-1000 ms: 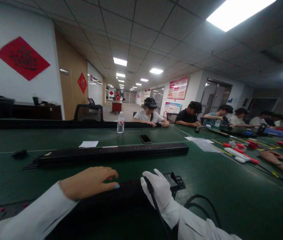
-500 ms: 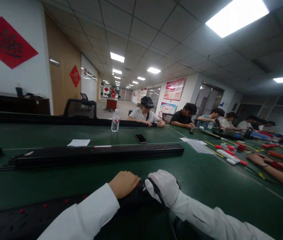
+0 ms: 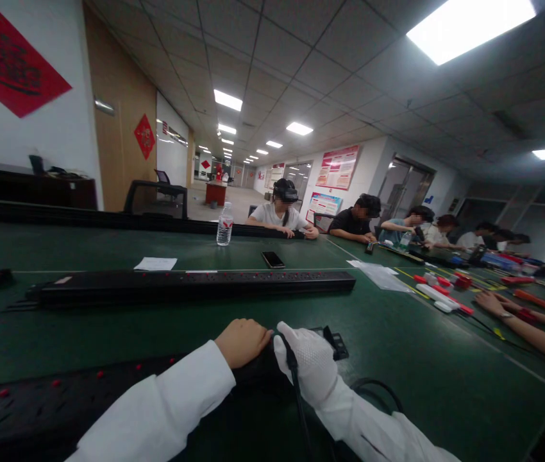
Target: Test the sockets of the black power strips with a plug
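Note:
A long black power strip (image 3: 123, 391) with red buttons lies in front of me, running from the lower left edge to my hands. My bare left hand (image 3: 243, 343) grips the strip near its right end, fingers curled over it. In a white glove, my right hand (image 3: 306, 359) is closed on a plug at the end of a black cable (image 3: 296, 385), against the strip's end and right beside my left fingertips. The plug is mostly hidden by the glove. Behind the glove, a black bracket (image 3: 337, 343) with slots sticks out.
A second power strip (image 3: 195, 287) lies farther back on the green table (image 3: 421, 359). Beyond it are a phone (image 3: 272, 259), a water bottle (image 3: 224, 224) and white paper (image 3: 156, 264). At right, another person's arms (image 3: 517, 317) rest near a white-and-red socket strip (image 3: 440, 297). Several people sit farther off.
My right hand has turned and shifted slightly left along the strip's end. The plug's metal prongs, visible before, are now hidden. The bracket and a cable loop show more to its right.

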The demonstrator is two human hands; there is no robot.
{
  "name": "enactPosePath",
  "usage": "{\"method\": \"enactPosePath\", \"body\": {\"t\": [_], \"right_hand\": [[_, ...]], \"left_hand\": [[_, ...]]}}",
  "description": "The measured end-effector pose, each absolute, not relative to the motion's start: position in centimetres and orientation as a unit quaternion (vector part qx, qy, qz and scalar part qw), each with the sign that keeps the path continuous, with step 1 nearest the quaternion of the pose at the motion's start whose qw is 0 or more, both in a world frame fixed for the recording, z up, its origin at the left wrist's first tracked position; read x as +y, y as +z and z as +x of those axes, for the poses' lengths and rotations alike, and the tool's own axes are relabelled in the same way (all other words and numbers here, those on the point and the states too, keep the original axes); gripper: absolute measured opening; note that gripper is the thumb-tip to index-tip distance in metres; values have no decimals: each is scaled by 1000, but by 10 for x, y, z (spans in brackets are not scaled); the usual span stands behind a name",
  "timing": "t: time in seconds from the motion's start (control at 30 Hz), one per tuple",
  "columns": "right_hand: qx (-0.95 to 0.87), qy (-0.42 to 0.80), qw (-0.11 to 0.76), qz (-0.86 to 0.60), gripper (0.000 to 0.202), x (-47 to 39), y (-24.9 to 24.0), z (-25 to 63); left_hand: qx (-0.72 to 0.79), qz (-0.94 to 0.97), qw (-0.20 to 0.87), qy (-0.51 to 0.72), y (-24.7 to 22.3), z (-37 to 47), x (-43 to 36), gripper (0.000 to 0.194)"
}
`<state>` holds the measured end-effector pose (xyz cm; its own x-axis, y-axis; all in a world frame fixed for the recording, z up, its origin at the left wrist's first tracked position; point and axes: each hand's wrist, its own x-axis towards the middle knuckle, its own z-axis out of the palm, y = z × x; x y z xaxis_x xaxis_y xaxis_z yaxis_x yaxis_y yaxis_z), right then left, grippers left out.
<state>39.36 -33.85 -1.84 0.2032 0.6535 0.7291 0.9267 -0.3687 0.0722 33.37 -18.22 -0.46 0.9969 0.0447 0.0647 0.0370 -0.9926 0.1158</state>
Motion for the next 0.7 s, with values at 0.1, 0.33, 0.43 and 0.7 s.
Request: {"method": "enactPosePath", "body": {"t": [0.1, 0.33, 0.43, 0.7], "right_hand": [[-568, -304, 239, -727, 22, -331, -16, 392], [-562, -274, 264, -735, 20, -331, -15, 397], [-559, -273, 269, -735, 20, -334, -19, 398], [-563, -247, 291, -733, 25, -337, -22, 397]], "left_hand": [[26, 997, 63, 20, -4, 334, -181, 41], [29, 996, 76, 23, -2, 333, -181, 51], [26, 996, 78, 24, 0, 333, -182, 52], [0, 998, 43, 37, -3, 334, -180, 48]]}}
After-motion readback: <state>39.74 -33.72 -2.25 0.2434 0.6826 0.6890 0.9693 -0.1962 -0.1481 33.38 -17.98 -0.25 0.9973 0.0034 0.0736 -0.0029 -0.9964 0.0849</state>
